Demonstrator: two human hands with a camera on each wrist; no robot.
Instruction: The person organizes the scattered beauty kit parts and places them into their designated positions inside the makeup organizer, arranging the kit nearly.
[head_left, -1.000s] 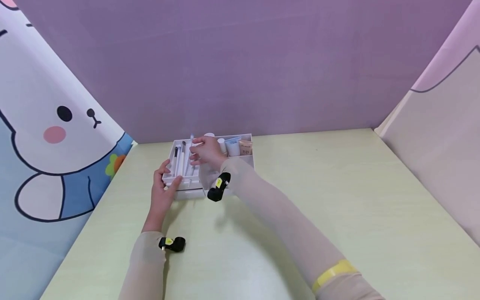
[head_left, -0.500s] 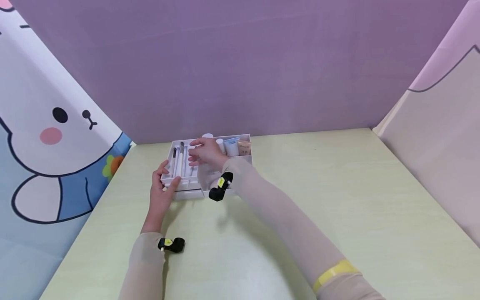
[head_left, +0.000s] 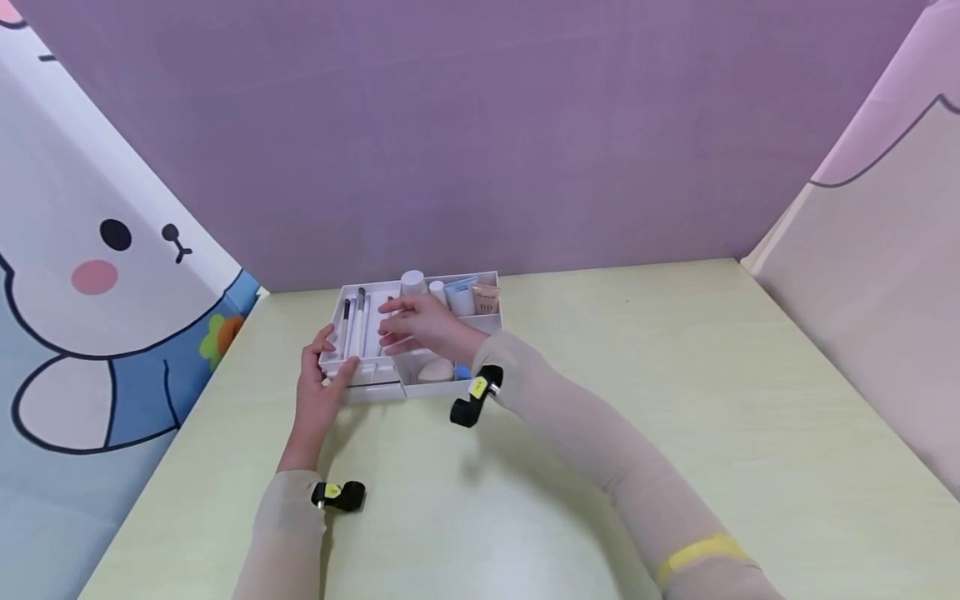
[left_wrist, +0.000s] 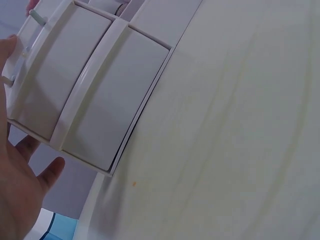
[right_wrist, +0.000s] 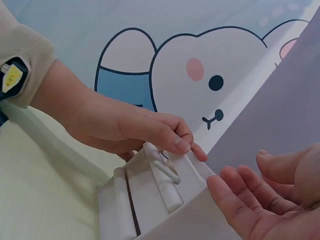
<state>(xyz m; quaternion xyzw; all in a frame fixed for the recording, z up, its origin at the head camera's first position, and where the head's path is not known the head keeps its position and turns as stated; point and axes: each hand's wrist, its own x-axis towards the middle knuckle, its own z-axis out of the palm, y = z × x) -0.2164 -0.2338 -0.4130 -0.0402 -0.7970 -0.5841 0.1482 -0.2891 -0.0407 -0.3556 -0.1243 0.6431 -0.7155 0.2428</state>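
A white makeup organizer (head_left: 375, 379) with front drawers stands at the back of the table. My left hand (head_left: 315, 396) grips its left front corner, thumb on the upper front edge and fingers along the side. Several makeup brushes (head_left: 359, 321) lie side by side in its left tray. Over the right part of that tray hovers my right hand (head_left: 427, 325), fingers loosely bent with nothing between them, as the right wrist view also shows. Another brush (head_left: 389, 299) lies partly hidden behind its fingertips. The left wrist view shows the drawer fronts (left_wrist: 115, 100) tilted in frame.
Behind the right hand stand a white-lidded jar (head_left: 412, 283), a small white bottle (head_left: 438, 289), a blue-and-white tube (head_left: 461, 298) and a beige BB tube (head_left: 486, 300). A pale rounded item (head_left: 436, 371) sits in the front compartment. A purple backdrop (head_left: 525, 167) rises behind.
A brush that stuck up above the right hand one second ago now lies low in the tray. The right hand has shifted right and nearer me, uncovering the jar. The left hand keeps its grip.
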